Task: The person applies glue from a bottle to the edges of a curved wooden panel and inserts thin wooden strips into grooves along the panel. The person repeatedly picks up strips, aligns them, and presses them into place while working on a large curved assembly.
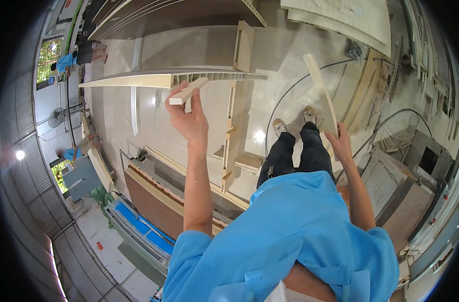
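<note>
The right hand (342, 143) grasps a long pale strip (321, 90) near one end, holding it out above the floor. The left hand (189, 121) grips short pale pieces (188, 92) by the open-celled edge of a hollow panel (134, 80) — whether they touch it, I cannot tell. The glossy, pale floor (275, 55) mirrors spots of light, a black hose (335, 63) curving over it. Farther off: a blue-topped machine (146, 232), a fan (57, 118), two people (66, 61) in blue — and ribbed grey sheeting (40, 186).
</note>
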A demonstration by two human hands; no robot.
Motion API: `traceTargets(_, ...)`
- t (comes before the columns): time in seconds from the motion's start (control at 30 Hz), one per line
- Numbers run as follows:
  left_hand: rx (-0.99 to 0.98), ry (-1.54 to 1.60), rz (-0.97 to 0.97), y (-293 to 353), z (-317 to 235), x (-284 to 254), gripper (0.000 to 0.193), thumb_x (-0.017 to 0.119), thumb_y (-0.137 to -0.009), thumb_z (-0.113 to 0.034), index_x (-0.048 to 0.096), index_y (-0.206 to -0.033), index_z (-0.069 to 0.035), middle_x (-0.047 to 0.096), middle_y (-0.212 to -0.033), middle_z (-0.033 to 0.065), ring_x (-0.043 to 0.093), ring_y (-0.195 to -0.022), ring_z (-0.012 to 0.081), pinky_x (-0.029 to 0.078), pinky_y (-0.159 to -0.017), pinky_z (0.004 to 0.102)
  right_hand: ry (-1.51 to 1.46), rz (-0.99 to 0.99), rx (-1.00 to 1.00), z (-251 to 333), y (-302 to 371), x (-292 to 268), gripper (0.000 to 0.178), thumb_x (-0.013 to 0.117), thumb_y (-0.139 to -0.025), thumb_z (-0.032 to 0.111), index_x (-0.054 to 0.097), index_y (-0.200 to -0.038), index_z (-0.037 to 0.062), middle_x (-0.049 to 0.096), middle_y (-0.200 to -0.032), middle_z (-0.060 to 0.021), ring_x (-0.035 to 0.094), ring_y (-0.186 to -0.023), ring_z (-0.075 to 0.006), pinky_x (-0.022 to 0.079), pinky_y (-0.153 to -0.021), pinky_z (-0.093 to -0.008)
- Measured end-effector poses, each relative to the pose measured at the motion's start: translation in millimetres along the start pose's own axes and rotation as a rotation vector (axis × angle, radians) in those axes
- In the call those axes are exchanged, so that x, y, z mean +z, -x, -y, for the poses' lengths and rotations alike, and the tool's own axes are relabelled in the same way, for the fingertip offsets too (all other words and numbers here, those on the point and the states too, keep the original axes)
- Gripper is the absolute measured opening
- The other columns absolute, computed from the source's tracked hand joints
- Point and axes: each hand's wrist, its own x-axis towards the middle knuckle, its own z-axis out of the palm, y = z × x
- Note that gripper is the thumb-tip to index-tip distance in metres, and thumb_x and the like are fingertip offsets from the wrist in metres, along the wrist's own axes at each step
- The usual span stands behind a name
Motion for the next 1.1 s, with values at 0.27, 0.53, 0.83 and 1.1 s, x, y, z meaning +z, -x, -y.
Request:
traceTargets(0.27,-0.030,-0.002,-0.084,4.8,-9.7,-18.6,0.036,0.072,-0.101,0.003,0.053,-0.131,0.003,0.066,-0.134,0.0181,0.069,-0.122,0.0265,0.063,-0.100,0.0393,-0.117,0.054,-0.085,35.0,-2.2,9.1,0.055,0.075,-0.099,0.037,0.061,-0.137,-0.0012,0.072,-0.112,-0.0159,0.066,-0.104,-0.0257,0.051,-0.094,-0.0386)
traceTargets(0.53,-0.067,0.000,-0.065,20.3,-2.2,-2.4,0.037,0.071,-0.100,0.005,0.052,-0.132,0.003,0.065,-0.134,0.0191,0.068,-0.124,0.0272,0.063,-0.102,0.0386,-0.068,0.137,-0.082,36.0,-16.4,-18.6,0.059,0.071,-0.101,0.043,0.060,-0.139,-0.0002,0.072,-0.109,-0.0176,0.067,-0.098,-0.0266,0.052,-0.090,-0.0399)
traceTargets(0.83,-0.040,0.013,-0.062,8.7,8.0,16.2,0.034,0.071,-0.102,0.004,0.052,-0.131,0.003,0.066,-0.128,0.0166,0.069,-0.115,0.0204,0.060,-0.095,0.0323,-0.045,0.179,-0.060,28.5,-16.8,-44.0,0.057,0.073,-0.097,0.040,0.060,-0.136,0.0004,0.073,-0.106,-0.0239,0.070,-0.096,-0.0333,0.053,-0.089,-0.0424)
traceTargets(1.1,-0.063,-0.188,-0.041,-5.0,16.5,20.0,0.033,0.072,-0.102,0.002,0.056,-0.131,0.002,0.067,-0.130,0.0154,0.070,-0.113,0.0212,0.062,-0.098,0.0351,-0.057,0.316,-0.064,30.9,-18.7,-48.5,0.056,0.079,-0.094,0.036,0.061,-0.135,0.0009,0.073,-0.107,-0.0215,0.071,-0.094,-0.0313,0.054,-0.085,-0.0404)
